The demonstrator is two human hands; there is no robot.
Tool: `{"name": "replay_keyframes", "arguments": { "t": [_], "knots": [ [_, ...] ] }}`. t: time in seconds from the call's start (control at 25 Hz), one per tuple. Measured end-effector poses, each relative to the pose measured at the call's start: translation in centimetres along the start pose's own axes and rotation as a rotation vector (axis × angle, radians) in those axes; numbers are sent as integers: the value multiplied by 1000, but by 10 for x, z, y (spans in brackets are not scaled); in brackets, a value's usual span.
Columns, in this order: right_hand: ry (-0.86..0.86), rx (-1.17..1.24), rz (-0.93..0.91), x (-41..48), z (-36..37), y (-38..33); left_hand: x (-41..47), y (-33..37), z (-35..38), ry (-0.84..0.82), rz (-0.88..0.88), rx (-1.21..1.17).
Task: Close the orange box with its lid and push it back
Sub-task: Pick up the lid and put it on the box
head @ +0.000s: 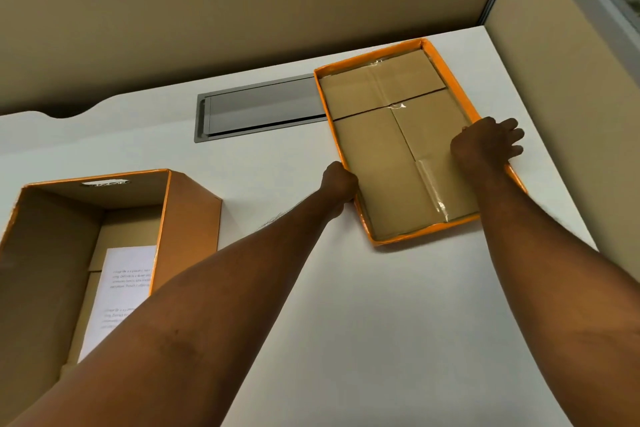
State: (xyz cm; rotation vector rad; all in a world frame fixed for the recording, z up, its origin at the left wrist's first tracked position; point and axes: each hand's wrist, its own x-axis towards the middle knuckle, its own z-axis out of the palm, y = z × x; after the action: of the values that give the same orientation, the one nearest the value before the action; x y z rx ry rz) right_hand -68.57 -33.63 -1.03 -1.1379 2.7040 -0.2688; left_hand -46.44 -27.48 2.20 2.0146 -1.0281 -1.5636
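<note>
Hands (341, 180) (488, 144) outstretched, gripping lid's (391, 149) opposite rims.

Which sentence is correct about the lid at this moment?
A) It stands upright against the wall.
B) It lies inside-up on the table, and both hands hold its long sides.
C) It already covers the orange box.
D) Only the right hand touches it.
B: the lid lies inside-up on the table, the left hand and right hand gripping opposite long rims; the orange box stands open.
</note>
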Motion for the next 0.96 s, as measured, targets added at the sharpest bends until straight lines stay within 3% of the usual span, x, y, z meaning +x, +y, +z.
{"name": "replay_keyframes", "arguments": {
  "t": [0.28,0.56,0.8,0.88,0.96],
  "knots": [
    [-82,223,137,-65,-18,26,-47,-35,-18,131,6,-3],
    [-150,233,-60,-160,-50,42,-94,-79,-60,316,48,46],
    [-150,444,-256,-235,-117,37,-138,-89,-103,281,66,287],
    [-111,473,-286,-269,-142,27,-157,-82,-114,275,129,407],
    [-49,467,-320,-312,-163,13,-186,-72,-126,209,304,356]
  ]
}}
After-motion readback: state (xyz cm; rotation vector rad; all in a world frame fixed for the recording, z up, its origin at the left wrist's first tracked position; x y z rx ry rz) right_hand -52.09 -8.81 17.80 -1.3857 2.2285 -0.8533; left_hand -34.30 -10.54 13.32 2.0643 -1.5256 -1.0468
